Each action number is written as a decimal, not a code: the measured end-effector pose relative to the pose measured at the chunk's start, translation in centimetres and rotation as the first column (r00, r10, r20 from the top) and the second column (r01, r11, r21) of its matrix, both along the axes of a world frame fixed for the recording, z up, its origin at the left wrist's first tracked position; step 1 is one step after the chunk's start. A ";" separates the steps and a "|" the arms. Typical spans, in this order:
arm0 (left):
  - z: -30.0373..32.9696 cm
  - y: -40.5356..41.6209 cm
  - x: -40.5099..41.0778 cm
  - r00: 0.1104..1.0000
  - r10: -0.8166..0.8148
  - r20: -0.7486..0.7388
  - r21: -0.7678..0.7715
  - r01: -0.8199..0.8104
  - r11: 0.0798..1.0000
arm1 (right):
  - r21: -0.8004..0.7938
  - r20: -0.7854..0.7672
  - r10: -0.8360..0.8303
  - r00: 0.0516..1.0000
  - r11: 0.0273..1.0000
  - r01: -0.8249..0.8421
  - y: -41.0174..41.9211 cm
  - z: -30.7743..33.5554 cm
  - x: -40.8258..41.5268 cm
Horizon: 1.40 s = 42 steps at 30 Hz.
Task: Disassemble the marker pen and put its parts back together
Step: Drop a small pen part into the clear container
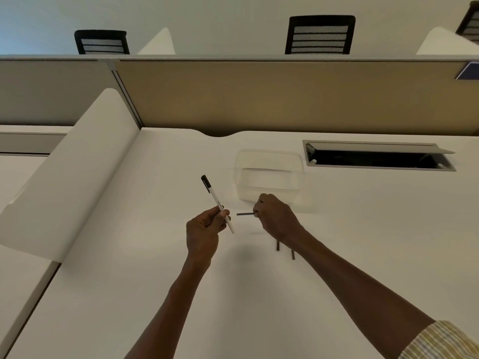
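Observation:
My left hand (204,229) grips a white marker barrel (219,206) with a black cap at its far end; the barrel tilts up and to the left, its near end pointing down to the right. My right hand (274,218) pinches a thin dark ink rod (245,214) that lies level and points left toward the barrel's near end, a short gap apart. Two more short dark pieces (285,250) lie on the white desk (181,294), partly hidden under my right forearm.
A clear plastic container (269,174) sits just beyond my right hand. An open cable hatch (378,158) is cut into the desk at the back right. A white curved divider (77,172) rises at the left, a tan partition (285,97) behind.

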<state>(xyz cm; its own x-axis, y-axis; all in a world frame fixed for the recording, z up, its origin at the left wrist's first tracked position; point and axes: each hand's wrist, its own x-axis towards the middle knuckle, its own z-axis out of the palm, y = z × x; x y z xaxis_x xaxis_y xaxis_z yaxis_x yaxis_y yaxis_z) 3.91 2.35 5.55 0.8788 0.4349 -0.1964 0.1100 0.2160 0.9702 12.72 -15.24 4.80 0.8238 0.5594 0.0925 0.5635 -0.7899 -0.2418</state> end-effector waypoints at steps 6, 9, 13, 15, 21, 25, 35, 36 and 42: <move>0.4 -0.9 0.2 1.000 -0.027 0.013 -0.014 0.027 1.000 | 0.124 0.135 -0.079 0.988 0.990 0.062 -1.3 4.7 1.3; 0.7 -1.2 0.5 0.999 -0.030 0.011 -0.011 0.030 0.999 | 0.191 0.159 -0.130 0.979 0.977 0.098 -1.7 6.7 2.9; 1.0 -1.4 1.0 0.999 -0.036 0.015 -0.015 0.036 0.999 | 0.164 0.125 -0.193 0.973 0.972 0.171 -1.8 7.8 6.2; 1.1 -1.4 1.3 0.999 -0.033 0.014 -0.022 0.033 0.999 | 0.124 0.095 -0.211 0.973 0.972 0.199 -1.6 7.5 7.9; 0.9 -1.4 2.0 1.000 -0.014 0.003 -0.039 0.014 0.999 | -0.020 0.027 -0.238 0.971 0.971 0.238 -0.8 4.9 11.9; 0.4 -1.2 2.2 1.000 -0.003 -0.022 -0.013 0.003 1.000 | -0.109 0.005 -0.213 0.977 0.971 0.212 -0.4 2.6 13.4; 0.0 -0.8 2.2 0.998 0.024 -0.064 -0.012 -0.025 1.000 | -0.203 -0.062 -0.228 0.972 0.956 0.211 0.7 -0.5 16.2; -0.1 -0.8 2.1 0.997 0.028 -0.068 -0.012 -0.029 1.000 | -0.207 -0.062 -0.228 0.972 0.955 0.211 0.8 -0.6 16.3; -0.2 -0.5 1.6 0.995 0.044 -0.092 -0.006 -0.045 0.999 | -0.226 -0.092 -0.208 0.974 0.957 0.183 0.8 -1.1 16.4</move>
